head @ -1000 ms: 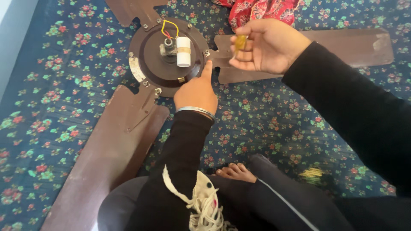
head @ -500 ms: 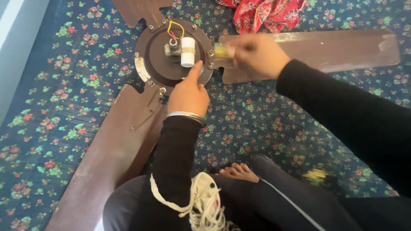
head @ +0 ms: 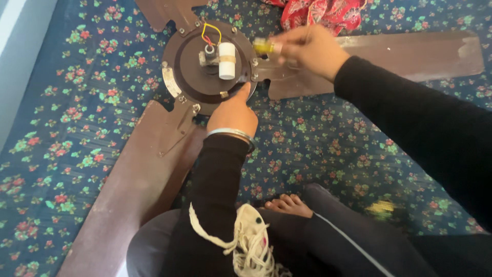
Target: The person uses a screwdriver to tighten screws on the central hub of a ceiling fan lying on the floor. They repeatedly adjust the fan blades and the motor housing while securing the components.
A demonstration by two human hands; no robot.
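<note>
Since a second ago the right hand point(head: 310, 51) has carried its small yellow-handled tool point(head: 262, 46) leftward, from out over the right-hand blade to the rim of the ceiling fan's motor housing point(head: 197, 84); the left hand point(head: 233, 115) has stayed on the housing's near edge.

From the left: a pale strip of wall or floor edges the frame, then a dark blue floral sheet point(head: 77, 102) covers the floor under a brown ceiling fan lying with its motor face up. One long blade point(head: 133, 190) runs toward the lower left corner, its bracket bolted at the housing; another blade stub point(head: 164, 13) points to the top.

On the round housing stand a white cylindrical capacitor point(head: 226, 60) and a small dark terminal piece, with yellow and red wires point(head: 210, 33) looping above them.

The left hand, a metal bangle point(head: 230, 134) on its wrist, rests fingers bent on the lower right of the housing, thumb tip touching the rim; its grip closes on nothing visible.

Just right of the capacitor the blurred tool is pinched between the right hand's fingertips, its tip at the housing's right edge. Beyond, the third blade point(head: 410, 54) stretches right; a red patterned cloth point(head: 323, 13) lies above. Below, a bare foot point(head: 287, 205) shows between dark trouser legs.
</note>
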